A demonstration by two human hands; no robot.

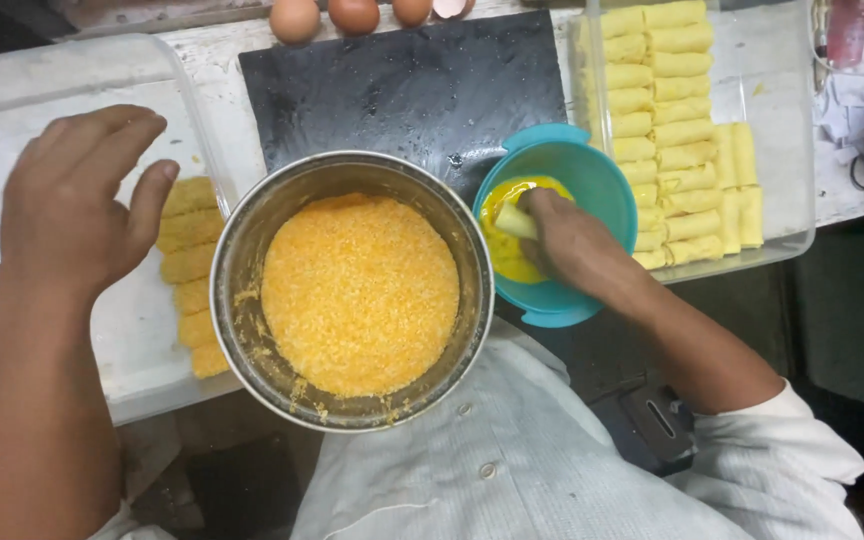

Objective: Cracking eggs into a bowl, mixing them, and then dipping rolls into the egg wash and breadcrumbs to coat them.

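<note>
My right hand [574, 240] reaches into a teal bowl [602, 180] of yellow beaten egg and grips a pale rolled pastry [515, 220] in the liquid. My left hand [77, 200] hovers open, fingers apart, over a clear tray [72, 100] on the left, beside a column of crumb-coated rolls [190, 262]. Between the hands stands a round metal pot [252, 230] filled with orange breadcrumbs [360, 292].
A clear tray [782, 120] at the right holds several rows of uncoated yellow rolls [674, 120]. A black board [402, 85] lies behind the pot. Brown eggs [352, 15] sit at the far edge. Crumpled paper [857, 100] lies at far right.
</note>
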